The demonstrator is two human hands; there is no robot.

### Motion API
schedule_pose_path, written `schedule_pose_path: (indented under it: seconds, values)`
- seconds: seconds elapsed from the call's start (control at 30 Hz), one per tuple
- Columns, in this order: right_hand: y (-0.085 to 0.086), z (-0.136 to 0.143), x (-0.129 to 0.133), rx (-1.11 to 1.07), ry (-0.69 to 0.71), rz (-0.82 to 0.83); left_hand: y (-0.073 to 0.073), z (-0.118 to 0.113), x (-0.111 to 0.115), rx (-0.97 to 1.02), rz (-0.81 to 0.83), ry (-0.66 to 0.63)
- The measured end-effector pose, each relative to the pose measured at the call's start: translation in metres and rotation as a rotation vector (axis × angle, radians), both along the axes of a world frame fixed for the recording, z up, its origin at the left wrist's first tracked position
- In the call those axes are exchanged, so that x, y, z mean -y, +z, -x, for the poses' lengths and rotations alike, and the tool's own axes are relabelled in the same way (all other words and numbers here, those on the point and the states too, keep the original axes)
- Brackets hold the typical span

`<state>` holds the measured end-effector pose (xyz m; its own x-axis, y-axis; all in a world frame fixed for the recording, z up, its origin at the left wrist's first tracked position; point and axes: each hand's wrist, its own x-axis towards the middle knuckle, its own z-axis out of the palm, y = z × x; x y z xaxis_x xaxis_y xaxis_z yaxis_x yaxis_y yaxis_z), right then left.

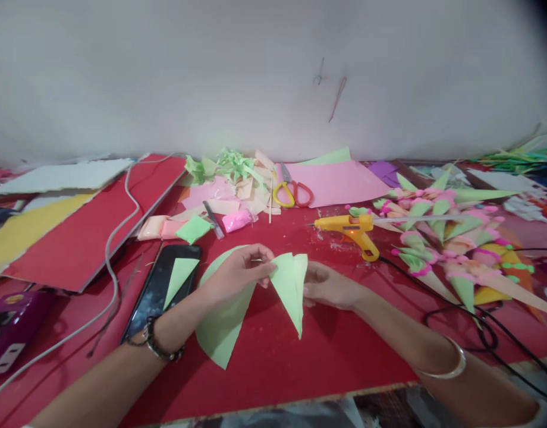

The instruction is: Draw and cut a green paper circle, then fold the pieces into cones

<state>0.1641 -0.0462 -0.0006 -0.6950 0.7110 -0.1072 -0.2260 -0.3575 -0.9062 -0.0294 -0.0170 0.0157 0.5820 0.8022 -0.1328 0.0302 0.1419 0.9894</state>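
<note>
Centrally, both hands pinch a green cone (290,285): left hand (238,272) grips its top edge, right hand (323,285) its side. It looks half-rolled and unglued; finished cones (452,249) pile at right beside the glue gun (351,229).

1. One yellow hot-glue gun (351,227) lay on the red bench (273,356).
2. One pair of scissors with a yellow and a red handle (292,191) was there.
3. One black phone (162,288) was present.
4. Two loose light-green paper pieces were counted: a folded cone (291,288) and a curved sheet (220,330).
5. One pink paper sheet (340,181) lay flat.
6. The finished paper cones (447,244) overlapped too much to count.
</note>
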Motion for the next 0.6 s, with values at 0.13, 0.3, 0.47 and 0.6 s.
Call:
schedule_pose_path:
  seconds: [0.13,0.3,0.47,0.6]
  values:
    - [0.0036,0.0009,0.0013,0.086,0.029,-0.021,0.0011,-0.0010,0.0006,-0.021,0.040,-0.018]
    - [0.0038,0.0019,0.0033,0.214,-0.016,-0.015,0.0006,-0.0008,0.0004,-0.008,0.055,-0.005]
    - [0.0034,0.0047,0.0048,0.277,-0.127,-0.025,0.0019,-0.0019,0.0025,0.002,0.092,0.009]
    - [0.0022,0.0094,0.0065,0.289,-0.256,0.008,0.0031,-0.0021,0.0032,0.046,0.054,0.078]
